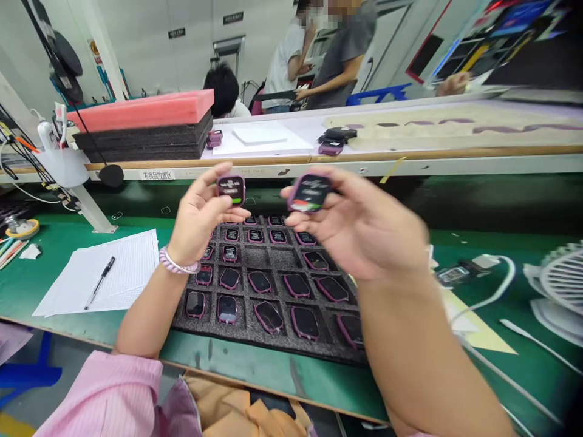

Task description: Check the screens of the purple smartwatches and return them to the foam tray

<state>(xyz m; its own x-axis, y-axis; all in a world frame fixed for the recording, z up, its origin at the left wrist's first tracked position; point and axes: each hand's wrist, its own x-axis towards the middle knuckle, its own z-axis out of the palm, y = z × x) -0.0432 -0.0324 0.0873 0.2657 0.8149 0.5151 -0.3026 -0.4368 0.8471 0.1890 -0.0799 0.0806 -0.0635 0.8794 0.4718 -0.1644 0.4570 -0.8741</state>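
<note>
1. Far left on the green tabletop (204, 358) lies gridded paper (132, 261), with a pen (101, 282) resting aslant on it.
2. Next comes the left hand (194, 221), raised, a twisted band (177, 264) round its wrist. Its fingers are closed to the width of the left watch (231, 188): one curls over the top, the thumb lies at the lower left corner.
3. The left watch, purple-cased and lit, is held up above the far part of the tray, screen towards the wearer. It should be light and stiff; the glass looks smooth, probably slippery and easily scratched, so the case's side edges are the better hold.
4. Below and between the hands sits the dark tray (291, 343), with more watches lying in its pockets. It looks like foam, likely soft and yielding.
5. The right watch (311, 191), also lit, is tilted, apart from the left one. It should handle alike; opposite edges of the rim give a safe pinch.
6. The right hand (373, 224) has its fingers bent around that case, gripping it; some are hidden behind it, so their exact placing cannot be told.
7. Farther right lie a white cable (511, 276) and a white grille (569, 273).
</note>
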